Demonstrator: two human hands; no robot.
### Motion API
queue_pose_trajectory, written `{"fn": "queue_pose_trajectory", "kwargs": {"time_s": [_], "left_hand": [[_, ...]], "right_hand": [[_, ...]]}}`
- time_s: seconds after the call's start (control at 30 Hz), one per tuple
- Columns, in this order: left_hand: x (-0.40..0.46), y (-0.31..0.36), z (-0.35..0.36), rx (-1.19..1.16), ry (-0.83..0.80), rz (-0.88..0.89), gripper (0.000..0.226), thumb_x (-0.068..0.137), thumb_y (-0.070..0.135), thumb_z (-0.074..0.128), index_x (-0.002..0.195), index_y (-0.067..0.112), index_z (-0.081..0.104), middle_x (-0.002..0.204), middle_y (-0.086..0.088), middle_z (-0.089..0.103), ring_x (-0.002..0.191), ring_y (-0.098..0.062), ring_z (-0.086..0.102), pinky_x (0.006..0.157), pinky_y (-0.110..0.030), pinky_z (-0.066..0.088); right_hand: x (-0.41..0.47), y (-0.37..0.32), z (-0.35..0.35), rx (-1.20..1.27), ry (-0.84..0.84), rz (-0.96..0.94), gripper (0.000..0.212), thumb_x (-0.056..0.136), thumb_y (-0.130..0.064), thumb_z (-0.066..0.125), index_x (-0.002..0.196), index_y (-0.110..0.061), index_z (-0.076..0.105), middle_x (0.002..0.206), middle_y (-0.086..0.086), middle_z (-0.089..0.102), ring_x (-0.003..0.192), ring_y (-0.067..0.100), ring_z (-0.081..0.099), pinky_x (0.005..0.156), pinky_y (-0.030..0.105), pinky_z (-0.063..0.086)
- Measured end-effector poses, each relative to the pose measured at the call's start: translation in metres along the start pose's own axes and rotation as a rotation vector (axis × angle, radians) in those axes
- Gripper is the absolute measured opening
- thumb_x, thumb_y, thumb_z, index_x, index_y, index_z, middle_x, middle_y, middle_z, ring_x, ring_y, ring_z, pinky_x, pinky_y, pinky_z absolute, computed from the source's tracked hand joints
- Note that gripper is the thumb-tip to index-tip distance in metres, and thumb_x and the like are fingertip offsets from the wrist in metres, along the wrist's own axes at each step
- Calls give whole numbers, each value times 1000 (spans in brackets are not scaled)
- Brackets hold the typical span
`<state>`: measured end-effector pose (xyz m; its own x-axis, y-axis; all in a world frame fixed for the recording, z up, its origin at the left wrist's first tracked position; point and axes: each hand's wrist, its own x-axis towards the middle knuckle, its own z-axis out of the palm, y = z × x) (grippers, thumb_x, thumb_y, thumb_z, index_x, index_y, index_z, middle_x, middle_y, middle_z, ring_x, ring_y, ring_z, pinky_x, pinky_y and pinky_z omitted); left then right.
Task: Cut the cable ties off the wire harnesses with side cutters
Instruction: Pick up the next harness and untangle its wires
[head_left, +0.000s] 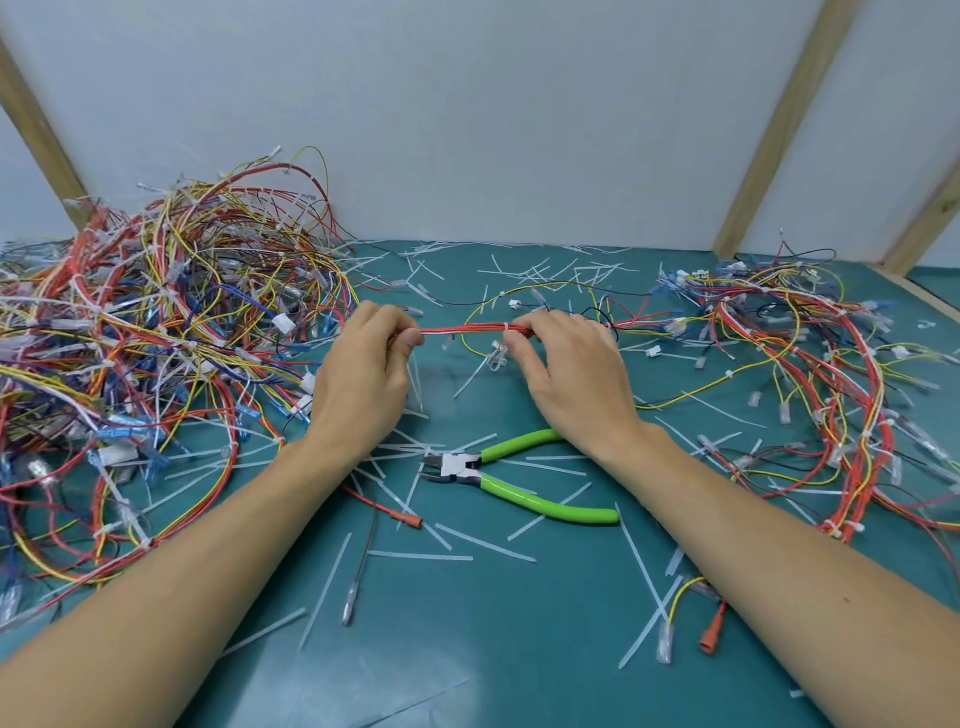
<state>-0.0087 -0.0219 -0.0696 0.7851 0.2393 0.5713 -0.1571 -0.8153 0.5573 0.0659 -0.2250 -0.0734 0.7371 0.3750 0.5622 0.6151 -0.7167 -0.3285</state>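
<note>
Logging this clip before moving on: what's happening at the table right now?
A person holds a red wire bundle stretched between both hands above a green table. The left hand pinches one end, and the right hand grips the other near a white cable tie. The green-handled cutters lie untouched on the table beneath the hands. A big wire pile sits to the left and a smaller pile to the right, with cut tie scraps scattered around.

A teal table mat (498, 649) meets a white wall (493, 119) crossed by wooden battens (774, 135).
</note>
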Motion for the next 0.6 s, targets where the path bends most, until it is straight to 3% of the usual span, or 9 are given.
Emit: {"fn": "queue_pose_trajectory", "kwargs": {"time_s": [0.13,0.2,0.3,0.4,0.5,0.6], "left_hand": [[1,-3,1,58,-14,-60,11,103,21,53,97,18,62,96,8,49,86,-21,50,67,-35,35],[1,-2,-1,64,-45,-45,11,102,21,54,101,17,64,100,7,55,94,-22,55,72,-37,41],[0,3,-5,60,-71,59,17,100,19,57,114,17,66,111,4,63,109,-23,58,93,-44,48],[-2,14,-3,42,-91,240,21,102,22,57,118,14,67,109,1,66,108,-22,60,113,-45,37],[-4,21,1,-16,-136,299,26,101,33,57,116,14,67,103,2,68,95,-19,63,89,-43,51],[-4,20,2,-49,-98,304,23,100,30,59,107,10,69,90,0,65,83,-20,58,73,-42,50]], "right_hand": [[0,-3,-5,-81,74,-34,26,109,-35,47,111,-26,71,96,-8,71,96,22,60,93,40,35],[1,-2,-10,-87,120,-59,27,108,-35,48,112,-27,73,94,-8,72,93,21,61,92,40,34],[1,-2,-15,-59,144,-140,26,107,-32,52,112,-22,76,91,-5,72,88,23,64,89,40,37],[-1,-8,-15,-53,181,-283,22,104,-27,58,109,-17,77,86,-1,70,82,27,64,84,43,46],[-4,-15,-11,-52,187,-389,20,101,-24,62,110,-12,77,85,3,69,80,29,63,82,41,47],[-5,-18,-9,11,158,-389,20,101,-25,63,109,-12,76,93,3,71,86,28,62,82,36,43]]}}
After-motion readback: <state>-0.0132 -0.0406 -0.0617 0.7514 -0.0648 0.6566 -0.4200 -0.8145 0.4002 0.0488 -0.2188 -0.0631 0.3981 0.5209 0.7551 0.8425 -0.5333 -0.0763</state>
